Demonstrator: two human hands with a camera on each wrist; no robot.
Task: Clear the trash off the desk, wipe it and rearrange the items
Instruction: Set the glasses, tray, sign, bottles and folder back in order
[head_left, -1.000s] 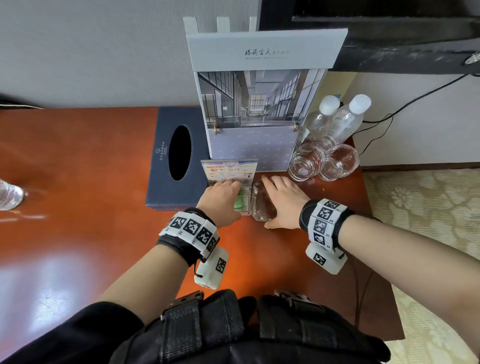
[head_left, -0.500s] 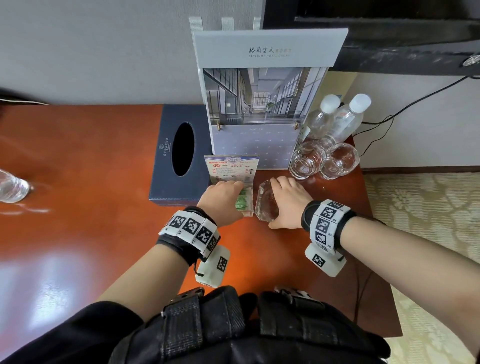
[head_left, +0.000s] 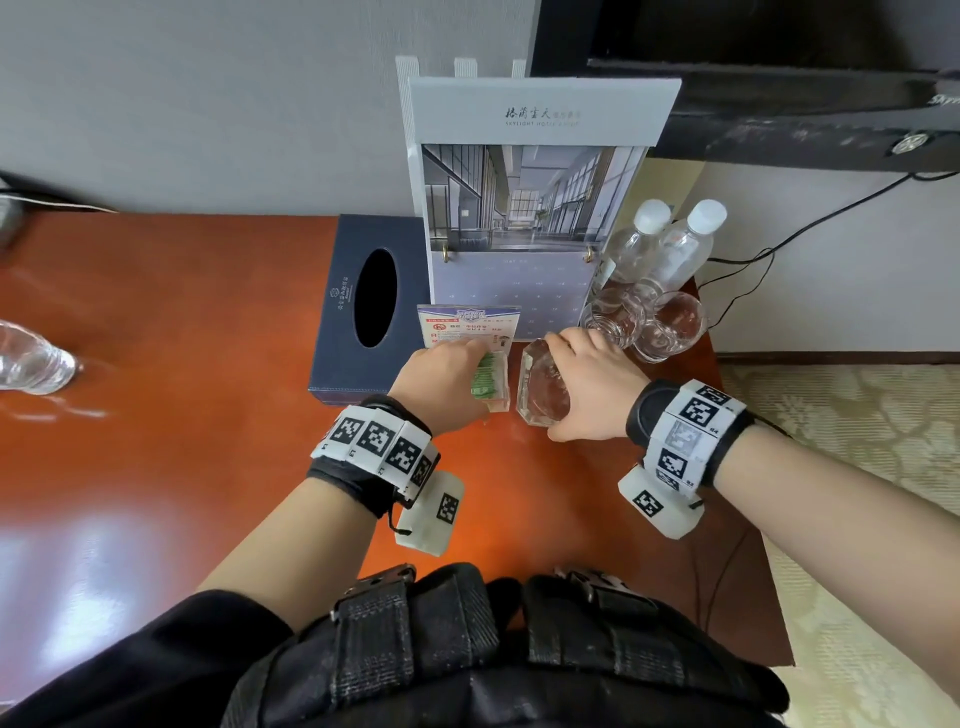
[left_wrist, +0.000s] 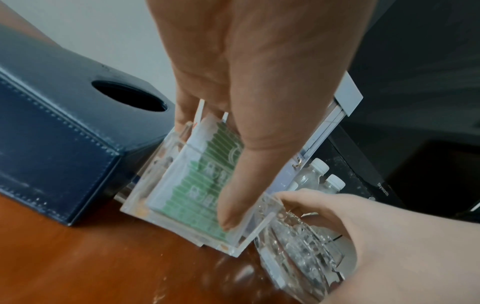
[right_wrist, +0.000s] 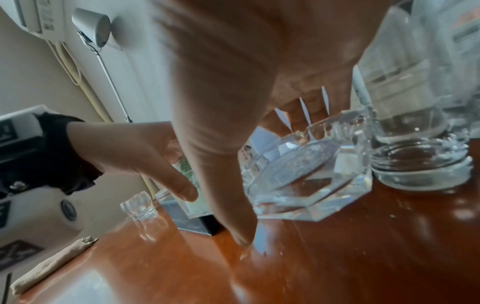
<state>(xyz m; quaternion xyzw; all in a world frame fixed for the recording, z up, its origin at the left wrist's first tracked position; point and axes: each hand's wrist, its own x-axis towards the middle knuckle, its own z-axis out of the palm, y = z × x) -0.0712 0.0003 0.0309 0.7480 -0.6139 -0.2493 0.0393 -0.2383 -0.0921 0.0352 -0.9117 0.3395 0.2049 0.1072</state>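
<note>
The left hand (head_left: 448, 382), palm down, grips a clear acrylic holder (left_wrist: 187, 191) of green packets, thumb on its near rim. The right hand (head_left: 589, 387) curls over a faceted glass ashtray (right_wrist: 309, 176), tilted on edge, just beside it. Both sit near the bench's (head_left: 156, 415) far right corner, barely shifted from a second ago.

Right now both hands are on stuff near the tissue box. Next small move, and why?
Probably set both pieces down and let go. The left hand grips the clear acrylic holder of green packets beside the tissue box; the right hand grips the glass ashtray, tilted beside the holder. Both look near their spots.
</note>
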